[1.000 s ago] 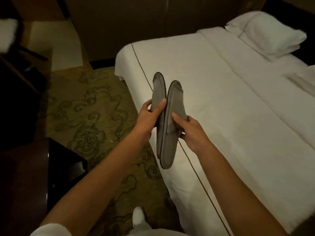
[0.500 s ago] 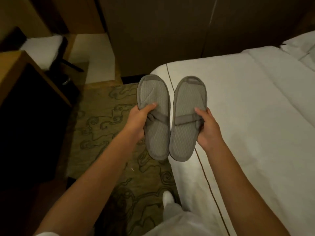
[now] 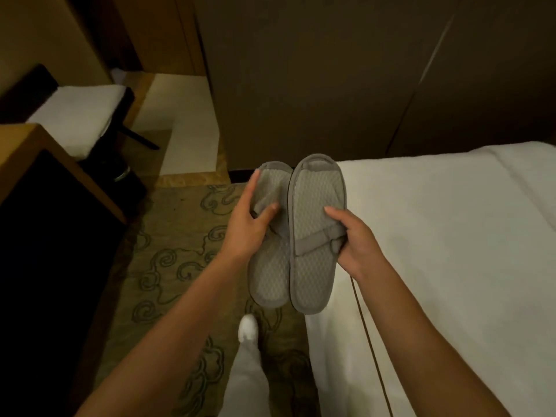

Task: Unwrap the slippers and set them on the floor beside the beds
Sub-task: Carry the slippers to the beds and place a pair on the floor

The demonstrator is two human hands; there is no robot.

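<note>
Where carpet (image 3: 180, 236) meets bed (image 3: 436, 236), slippers (image 3: 313, 236).

Slippers (image 3: 313, 236) grey waffle-textured cloth, matt; bed (image 3: 451, 251) smooth white cloth; carpet (image 3: 180, 251) patterned pile.

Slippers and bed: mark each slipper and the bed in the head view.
Left slipper (image 3: 267, 278), head view: heel end of its insole, below the left hand (image 3: 243, 227).
Right slipper (image 3: 313, 191), head view: front of its insole, above the right hand (image 3: 356, 245).
Bed (image 3: 451, 236), head view: bare white cover.
</note>
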